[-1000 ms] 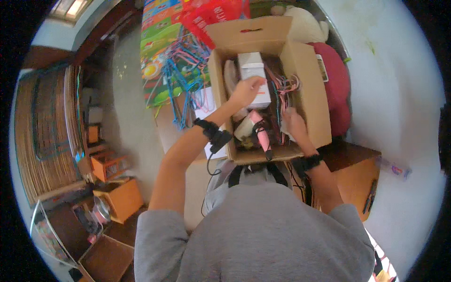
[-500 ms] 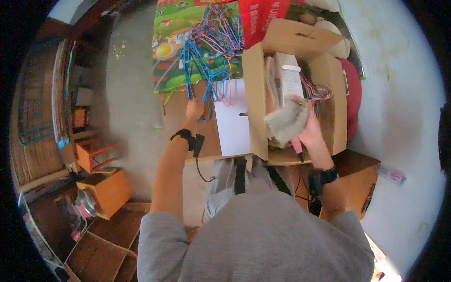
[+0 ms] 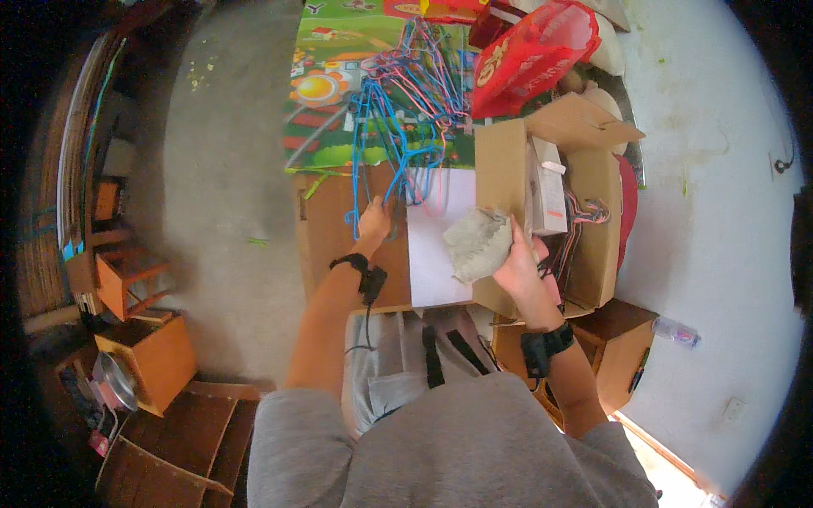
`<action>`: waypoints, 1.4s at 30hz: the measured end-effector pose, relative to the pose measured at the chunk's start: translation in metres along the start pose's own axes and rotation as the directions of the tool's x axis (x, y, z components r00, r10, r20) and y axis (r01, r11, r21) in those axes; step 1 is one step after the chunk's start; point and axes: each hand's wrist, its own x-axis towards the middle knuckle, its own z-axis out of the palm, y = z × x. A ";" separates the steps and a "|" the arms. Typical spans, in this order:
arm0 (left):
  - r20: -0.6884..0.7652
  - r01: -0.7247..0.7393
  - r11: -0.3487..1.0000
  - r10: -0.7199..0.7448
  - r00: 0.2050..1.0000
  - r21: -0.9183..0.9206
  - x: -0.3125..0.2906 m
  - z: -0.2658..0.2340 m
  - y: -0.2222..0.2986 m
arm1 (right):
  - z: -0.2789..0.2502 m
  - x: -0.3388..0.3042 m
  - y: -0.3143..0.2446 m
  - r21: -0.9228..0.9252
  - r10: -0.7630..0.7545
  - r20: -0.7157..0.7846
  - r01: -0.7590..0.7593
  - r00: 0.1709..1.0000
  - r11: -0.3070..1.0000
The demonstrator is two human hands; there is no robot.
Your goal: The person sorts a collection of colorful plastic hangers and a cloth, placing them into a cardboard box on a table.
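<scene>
At the left, the left hand [image 3: 374, 224] is down at the lower ends of the blue clothes hangers [image 3: 406, 157] — whether its fingers close on one, I cannot tell. Moving across, here's the white sheet [image 3: 432, 284], and over its right part the grey crumpled bundle [image 3: 477, 245], gripped along its right side by the right hand [image 3: 518, 269], beside the cardboard carton [image 3: 501, 165]. It looks like the unloading step; the next move probably calls for lowering the bundle and loosening that grip. Half a second ago the bundle is over the carton — now it's clear, left of it.
</scene>
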 end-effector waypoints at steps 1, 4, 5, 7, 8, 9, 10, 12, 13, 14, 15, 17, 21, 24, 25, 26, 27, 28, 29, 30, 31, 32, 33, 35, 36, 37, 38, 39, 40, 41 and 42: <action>-0.048 -0.011 0.998 0.008 0.999 -0.065 -0.004 -0.015 0.008 | -0.004 0.002 0.003 0.038 0.000 0.042 -0.001 0.999 0.999; -0.155 -0.012 0.956 -0.035 0.987 -0.293 -0.017 -0.071 0.035 | -0.008 0.010 0.013 0.095 0.076 0.095 -0.085 0.993 0.992; -0.187 -0.062 0.936 -0.004 0.982 -0.346 -0.022 -0.091 0.044 | -0.004 0.014 0.017 0.109 0.082 0.188 -0.104 0.979 0.989; -0.252 -0.171 0.881 0.061 0.966 -0.440 -0.035 -0.128 0.062 | 0.012 0.020 0.025 0.115 0.094 0.249 -0.126 0.964 0.985; -0.231 -0.205 0.881 0.113 0.966 -0.427 -0.044 -0.142 0.074 | 0.023 0.020 0.027 0.099 0.077 0.331 -0.116 0.940 0.988; -0.205 -0.241 0.878 0.169 0.964 -0.413 -0.055 -0.151 0.086 | 0.036 0.020 0.030 0.064 0.054 0.334 -0.080 0.941 0.995; -0.202 -0.303 0.857 0.237 0.950 -0.417 -0.067 -0.156 0.100 | 0.050 0.019 0.034 0.037 0.011 0.387 -0.027 0.922 0.999; -0.132 -0.378 0.891 0.355 0.925 -0.250 -0.087 -0.158 0.131 | 0.083 0.019 0.048 -0.047 -0.245 0.327 0.274 0.913 0.960; -0.077 -0.414 0.893 0.407 0.910 -0.173 -0.095 -0.159 0.142 | 0.095 0.016 0.047 -0.079 -0.383 0.360 0.437 0.850 0.896; -0.081 -0.439 0.881 0.432 0.898 -0.174 -0.101 -0.162 0.152 | 0.100 0.009 0.040 -0.194 -0.416 0.348 0.498 0.840 0.845; -0.063 -0.450 0.876 0.447 0.892 -0.174 -0.105 -0.165 0.160 | 0.103 0.002 0.032 -0.301 -0.447 0.375 0.563 0.812 0.770; -0.022 -0.477 0.841 0.488 0.873 -0.255 -0.112 -0.169 0.173 | 0.104 -0.014 0.010 -0.455 -0.548 0.402 0.680 0.733 0.576; 0.068 -0.484 0.758 0.564 0.823 -0.438 -0.139 -0.167 0.180 | 0.097 -0.047 -0.032 -0.264 -0.684 0.337 0.762 0.647 0.591; 0.120 -0.491 0.743 0.598 0.793 -0.455 -0.164 -0.157 0.173 | 0.085 -0.077 -0.056 0.237 -0.622 0.221 0.577 0.752 0.782; 0.143 -0.502 0.738 0.615 0.776 -0.451 -0.171 -0.156 0.168 | 0.078 -0.088 -0.062 0.235 -0.613 0.234 0.568 0.755 0.789; 0.170 -0.507 0.741 0.623 0.763 -0.441 -0.177 -0.155 0.162 | 0.070 -0.100 -0.069 0.244 -0.606 0.263 0.556 0.751 0.795; 0.209 -0.515 0.745 0.634 0.745 -0.424 -0.182 -0.156 0.157 | 0.062 -0.113 -0.076 0.263 -0.599 0.297 0.539 0.744 0.800; 0.251 -0.522 0.753 0.638 0.728 -0.402 -0.185 -0.159 0.153 | 0.051 -0.127 -0.083 0.227 -0.604 0.317 0.560 0.732 0.797; 0.303 -0.518 0.761 0.637 0.708 -0.390 -0.187 -0.161 0.150 | 0.041 -0.139 -0.089 0.258 -0.639 0.246 0.586 0.729 0.768; 0.308 -0.606 0.723 0.691 0.654 -0.332 -0.188 -0.165 0.149 | 0.031 -0.151 -0.095 0.294 -0.672 0.204 0.610 0.712 0.736; 0.328 -0.676 0.679 0.733 0.596 -0.288 -0.189 -0.169 0.150 | 0.018 -0.164 -0.103 0.344 -0.702 0.199 0.622 0.684 0.704; 0.396 -0.709 0.668 0.728 0.560 -0.226 -0.193 -0.170 0.153 | 0.008 -0.171 -0.115 0.413 -0.716 0.131 0.619 0.686 0.668; 0.355 -0.754 0.614 0.775 0.522 -0.233 -0.202 -0.168 0.160 | -0.004 -0.182 -0.113 0.414 -0.742 0.141 0.642 0.655 0.646; 0.392 -0.764 0.619 0.758 0.521 -0.183 -0.219 -0.164 0.178 | -0.027 -0.200 -0.108 0.400 -0.778 0.059 0.700 0.625 0.592; 0.327 -0.808 0.555 0.815 0.479 -0.200 -0.232 -0.159 0.190 | -0.034 -0.205 -0.095 0.383 -0.776 -0.021 0.722 0.630 0.576; 0.288 -0.808 0.550 0.825 0.486 -0.213 -0.248 -0.153 0.203 | -0.038 -0.208 -0.080 0.430 -0.752 0.007 0.677 0.659 0.598; 0.276 -0.793 0.566 0.818 0.505 -0.224 -0.266 -0.144 0.214 | -0.045 -0.213 -0.066 0.469 -0.730 0.013 0.640 0.684 0.608; 0.267 -0.778 0.582 0.809 0.524 -0.236 -0.285 -0.137 0.224 | -0.052 -0.221 -0.048 0.477 -0.752 0.062 0.643 0.656 0.599; 0.224 -0.794 0.548 0.835 0.502 -0.263 -0.303 -0.130 0.232 | -0.058 -0.228 -0.029 0.467 -0.757 0.036 0.659 0.652 0.590; 0.181 -0.809 0.513 0.858 0.480 -0.288 -0.321 -0.122 0.238 | -0.067 -0.237 -0.014 0.468 -0.766 0.026 0.669 0.643 0.577; 0.139 -0.821 0.480 0.877 0.461 -0.310 -0.336 -0.116 0.240 | -0.079 -0.248 -0.005 0.383 -0.753 -0.039 0.706 0.657 0.597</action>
